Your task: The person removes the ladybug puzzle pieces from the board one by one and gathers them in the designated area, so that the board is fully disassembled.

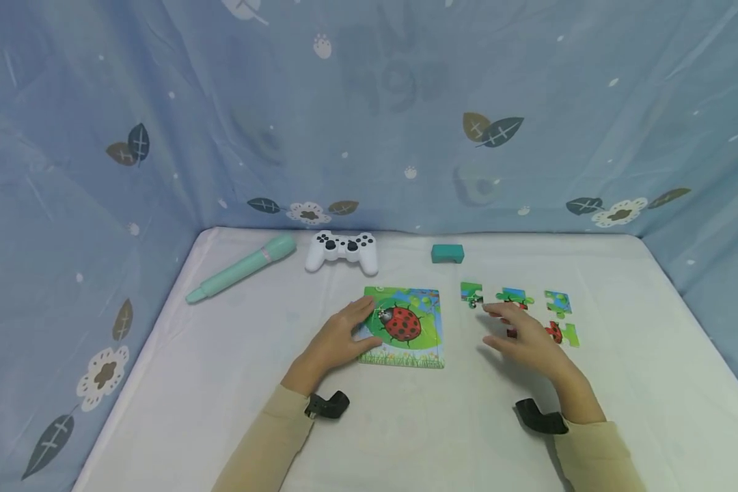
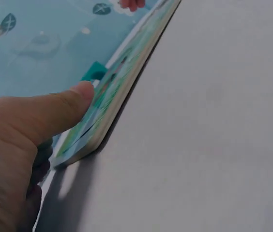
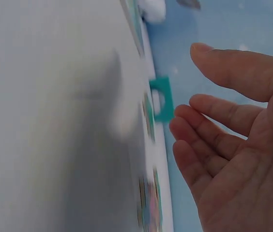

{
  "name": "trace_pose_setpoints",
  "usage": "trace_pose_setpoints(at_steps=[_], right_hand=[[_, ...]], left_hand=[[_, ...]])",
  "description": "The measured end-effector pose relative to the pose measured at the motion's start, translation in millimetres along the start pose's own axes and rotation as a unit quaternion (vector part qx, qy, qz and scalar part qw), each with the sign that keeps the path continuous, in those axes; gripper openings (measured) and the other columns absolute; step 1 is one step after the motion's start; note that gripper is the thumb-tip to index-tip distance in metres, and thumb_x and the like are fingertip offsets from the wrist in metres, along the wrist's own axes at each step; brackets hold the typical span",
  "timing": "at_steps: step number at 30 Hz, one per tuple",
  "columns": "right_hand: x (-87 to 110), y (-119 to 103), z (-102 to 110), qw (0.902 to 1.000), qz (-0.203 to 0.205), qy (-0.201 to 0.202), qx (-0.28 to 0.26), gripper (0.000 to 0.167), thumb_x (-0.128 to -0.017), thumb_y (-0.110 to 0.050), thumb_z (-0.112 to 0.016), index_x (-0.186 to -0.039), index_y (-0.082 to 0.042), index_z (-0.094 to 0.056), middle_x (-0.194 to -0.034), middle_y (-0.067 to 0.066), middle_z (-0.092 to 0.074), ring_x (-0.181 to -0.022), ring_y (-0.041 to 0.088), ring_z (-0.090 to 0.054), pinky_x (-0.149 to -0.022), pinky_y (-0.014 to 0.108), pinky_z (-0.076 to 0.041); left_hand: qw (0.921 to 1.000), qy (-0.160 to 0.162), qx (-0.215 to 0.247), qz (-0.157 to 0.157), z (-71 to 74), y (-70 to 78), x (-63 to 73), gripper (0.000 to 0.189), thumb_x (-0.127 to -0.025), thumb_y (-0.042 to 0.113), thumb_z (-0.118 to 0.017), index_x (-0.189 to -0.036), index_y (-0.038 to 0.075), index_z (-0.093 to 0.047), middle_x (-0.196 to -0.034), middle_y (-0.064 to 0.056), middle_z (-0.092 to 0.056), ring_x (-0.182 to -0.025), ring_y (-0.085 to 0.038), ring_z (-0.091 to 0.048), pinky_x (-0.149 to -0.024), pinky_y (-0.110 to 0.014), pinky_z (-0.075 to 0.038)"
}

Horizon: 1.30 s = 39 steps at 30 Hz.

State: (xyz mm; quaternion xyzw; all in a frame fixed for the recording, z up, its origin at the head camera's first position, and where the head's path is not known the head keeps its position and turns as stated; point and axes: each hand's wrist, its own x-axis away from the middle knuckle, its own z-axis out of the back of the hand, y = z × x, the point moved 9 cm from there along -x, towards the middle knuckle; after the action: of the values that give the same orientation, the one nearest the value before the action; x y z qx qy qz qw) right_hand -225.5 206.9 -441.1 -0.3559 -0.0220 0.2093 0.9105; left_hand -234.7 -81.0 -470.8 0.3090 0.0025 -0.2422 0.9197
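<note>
Puzzle board seen flat on the white surface, around the middle, nearer the far edge than the near one. Board almost square, so no clear long axis; sides set roughly parallel to the surface's edges. Printed ladybug laid out lengthwise left to right, head pointed at the left edge, angled slightly toward the far-left corner. Board's left side is straddled by the left hand, fingers and thumb spread, nothing clenched; firm contact cannot be told. Right hand is held over the loose puzzle pieces, fingers loosely bent, nothing grasped. Pieces scattered between board and right edge, some partly covered. Along the far edge, a teal block is placed lengthwise, notch toward the near edge, and a white game controller with grips pointed nearward. Green wand set diagonally by the far-left corner, thick end toward the far edge.
</note>
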Motion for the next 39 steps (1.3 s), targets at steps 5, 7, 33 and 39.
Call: trace_pose_setpoints(at_steps=[5, 7, 33, 39], right_hand=[[-17.3, -21.9, -24.8, 0.9992, 0.006, -0.034, -0.02, 0.056, -0.086, -0.021, -0.07, -0.134, -0.003, -0.049, -0.134, 0.015, -0.052, -0.117, 0.038, -0.052, -0.095, 0.054, -0.048], [-25.4, -34.3, -33.9, 0.9985, 0.023, -0.042, -0.028, 0.055, -0.086, -0.02, -0.07, -0.133, -0.002, -0.049, -0.133, 0.015, -0.052, -0.117, 0.037, -0.053, -0.096, 0.052, -0.048], [-75.5, -86.3, -113.6, 0.9967, 0.069, -0.037, -0.023, 0.041, -0.084, -0.012, -0.071, -0.121, 0.001, -0.058, -0.121, 0.015, -0.053, -0.106, 0.025, -0.053, -0.084, 0.038, -0.051], [-76.2, -87.3, -116.1, 0.9976, 0.058, -0.026, -0.027, 0.041, -0.083, -0.012, -0.073, -0.118, 0.001, -0.057, -0.117, 0.014, -0.052, -0.102, 0.023, -0.049, -0.081, 0.036, -0.049]], left_hand=[[0.9998, -0.002, -0.013, 0.015, 2.1, -8.6, 6.0, 0.077, -0.083, 0.044, -0.069, -0.144, 0.007, -0.041, -0.152, -0.006, -0.035, -0.141, -0.027, -0.032, -0.116, -0.042, -0.029], [0.9998, -0.004, -0.019, 0.011, 1.9, -9.2, 6.8, 0.077, -0.084, 0.045, -0.068, -0.144, 0.007, -0.041, -0.153, -0.006, -0.035, -0.141, -0.027, -0.032, -0.117, -0.043, -0.029], [0.9994, -0.013, -0.033, -0.003, 0.2, -6.7, 7.4, 0.073, -0.086, 0.048, -0.064, -0.142, 0.007, -0.044, -0.152, -0.007, -0.035, -0.14, -0.03, -0.033, -0.116, -0.044, -0.03], [0.9995, -0.009, -0.032, -0.003, 0.6, -7.1, 7.2, 0.073, -0.085, 0.048, -0.065, -0.141, 0.006, -0.044, -0.152, -0.007, -0.036, -0.14, -0.03, -0.033, -0.116, -0.044, -0.029]])
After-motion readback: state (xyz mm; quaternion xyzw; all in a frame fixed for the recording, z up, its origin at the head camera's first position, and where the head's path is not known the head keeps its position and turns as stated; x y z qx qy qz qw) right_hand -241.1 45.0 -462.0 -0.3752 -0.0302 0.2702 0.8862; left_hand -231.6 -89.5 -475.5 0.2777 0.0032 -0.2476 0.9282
